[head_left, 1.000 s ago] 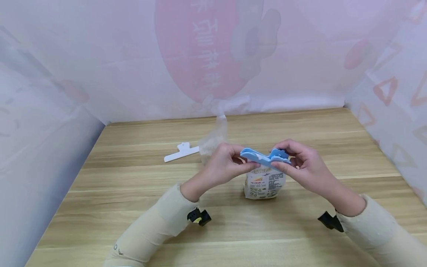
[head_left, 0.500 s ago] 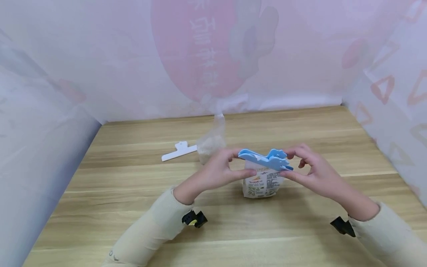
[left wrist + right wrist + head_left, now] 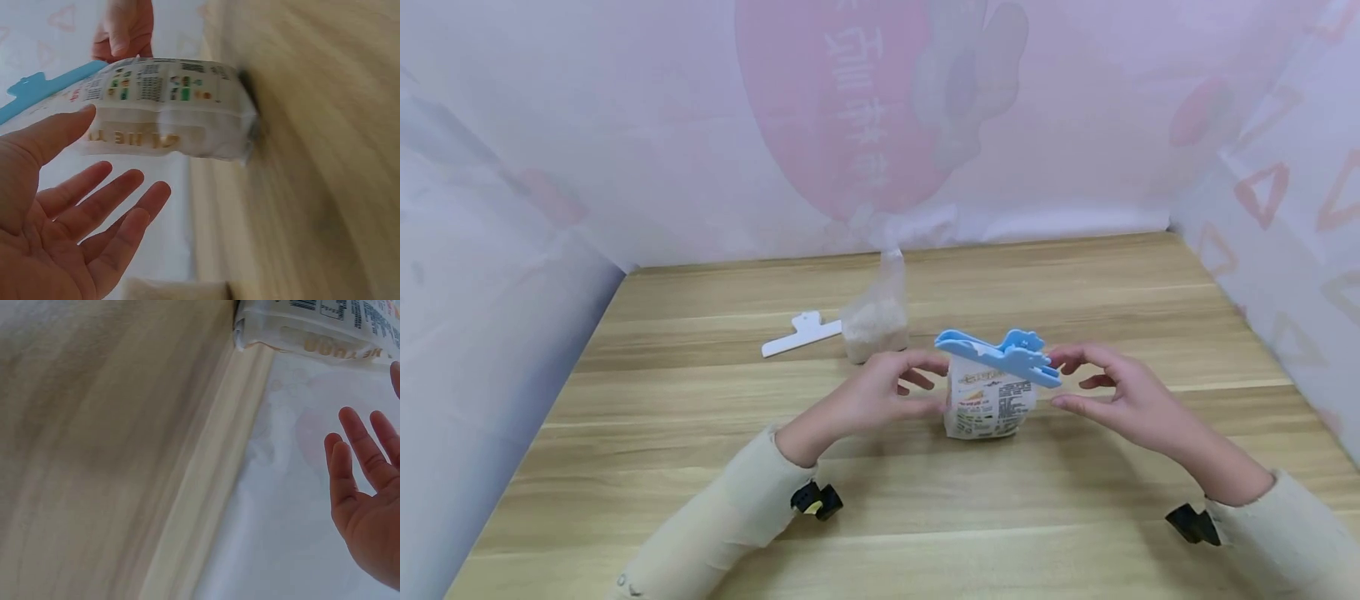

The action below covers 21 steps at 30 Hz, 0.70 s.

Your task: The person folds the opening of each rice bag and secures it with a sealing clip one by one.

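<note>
So the printed bag (image 3: 988, 408) is standing upright on the table (image 3: 925, 517), with a blue clip (image 3: 1000, 357) across its top. Left hand (image 3: 883, 396) is just left of the bag, right hand (image 3: 1120, 396) just right of it — both loosely spread, neither gripping anything.

My worry: the clip sits crooked, its low end poking out past the bag's right side. If it isn't biting evenly it could slide off, and a bump from the right fingers there might tip the bag, since it looks soft and top-heavy.

Text-wise: small dark print on the bag's front, too tiny to read, plus partial gold letters along its narrow sides — no brand I can make out. The wall characters (image 3: 857, 100) behind the bag are too faint for me.
</note>
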Motion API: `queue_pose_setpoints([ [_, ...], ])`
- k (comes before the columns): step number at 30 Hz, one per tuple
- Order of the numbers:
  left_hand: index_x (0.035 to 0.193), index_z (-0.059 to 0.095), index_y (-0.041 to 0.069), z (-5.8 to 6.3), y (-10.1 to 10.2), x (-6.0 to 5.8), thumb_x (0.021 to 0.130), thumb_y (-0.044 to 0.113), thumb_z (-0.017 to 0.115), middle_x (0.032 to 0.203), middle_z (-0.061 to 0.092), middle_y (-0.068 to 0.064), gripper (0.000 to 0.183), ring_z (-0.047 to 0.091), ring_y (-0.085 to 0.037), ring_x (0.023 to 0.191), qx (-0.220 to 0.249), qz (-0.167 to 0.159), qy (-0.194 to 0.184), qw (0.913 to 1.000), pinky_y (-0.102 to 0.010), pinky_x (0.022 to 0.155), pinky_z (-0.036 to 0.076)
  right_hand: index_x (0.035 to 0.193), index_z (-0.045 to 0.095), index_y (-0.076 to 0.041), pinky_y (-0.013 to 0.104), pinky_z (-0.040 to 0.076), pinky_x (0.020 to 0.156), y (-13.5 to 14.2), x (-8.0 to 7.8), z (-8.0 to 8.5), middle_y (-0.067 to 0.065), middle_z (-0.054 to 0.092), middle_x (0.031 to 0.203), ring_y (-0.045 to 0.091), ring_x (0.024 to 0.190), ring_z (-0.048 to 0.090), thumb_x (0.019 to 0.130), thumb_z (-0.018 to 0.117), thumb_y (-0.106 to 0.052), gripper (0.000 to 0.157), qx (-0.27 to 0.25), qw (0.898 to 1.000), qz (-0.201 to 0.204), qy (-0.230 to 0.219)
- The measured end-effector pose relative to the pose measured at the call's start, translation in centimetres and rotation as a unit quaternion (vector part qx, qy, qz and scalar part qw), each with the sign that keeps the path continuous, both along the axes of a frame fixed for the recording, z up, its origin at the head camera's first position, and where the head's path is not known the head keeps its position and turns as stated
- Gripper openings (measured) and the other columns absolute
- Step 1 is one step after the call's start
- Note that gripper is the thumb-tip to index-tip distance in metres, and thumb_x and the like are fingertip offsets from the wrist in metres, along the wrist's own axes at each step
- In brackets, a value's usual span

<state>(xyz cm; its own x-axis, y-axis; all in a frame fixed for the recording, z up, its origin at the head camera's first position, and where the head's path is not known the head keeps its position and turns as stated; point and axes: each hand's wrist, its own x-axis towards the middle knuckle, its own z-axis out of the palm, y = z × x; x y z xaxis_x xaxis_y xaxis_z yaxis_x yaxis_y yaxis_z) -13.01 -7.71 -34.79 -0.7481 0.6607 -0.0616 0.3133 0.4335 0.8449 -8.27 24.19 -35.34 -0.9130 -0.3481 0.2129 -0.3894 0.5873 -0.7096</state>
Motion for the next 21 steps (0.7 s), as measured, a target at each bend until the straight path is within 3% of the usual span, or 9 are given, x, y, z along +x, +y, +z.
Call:
queue_pose_setpoints([
  [6,0.143,0.049,0.011,-1.9,-0.4,0.3,0.089,0.014,0.075,0.131,0.064,-0.014,0.060,0.068,-0.030,0.108,-0.028,-0.001,-0.022,0.9994,-0.041,0.094,0.056,0.121,0.062,-0.006,0.023,0.058,0.079,0.1,-0.6,-1.3,0.007,0.066,0.111,0.014,0.098,0.060,0.084,0.079,-0.012,0.041,0.012,0.997,0.019,-0.072],
  [15,0.146,0.044,0.012,-3.5,0.5,1.2,0.087,0.010,0.077,0.127,0.067,-0.013,0.068,0.072,-0.019,0.097,-0.055,-0.001,-0.036,0.9979,-0.032,0.087,0.058,0.125,0.057,-0.005,0.031,0.061,0.079,-0.2,-0.7,-2.6,0.014,0.065,0.115,0.026,0.100,0.066,0.086,0.077,-0.011,0.045,-0.005,0.988,0.060,-0.140],
  [21,0.140,0.050,0.016,-4.0,1.4,1.5,0.087,0.012,0.077,0.117,0.072,-0.013,0.060,0.074,-0.018,0.092,-0.043,0.037,-0.041,0.9975,-0.029,0.082,0.059,0.134,0.052,0.001,0.032,0.060,0.082,-1.0,-0.8,-2.7,0.019,0.066,0.118,0.030,0.101,0.068,0.087,0.076,-0.010,0.054,-0.009,0.982,0.071,-0.175],
])
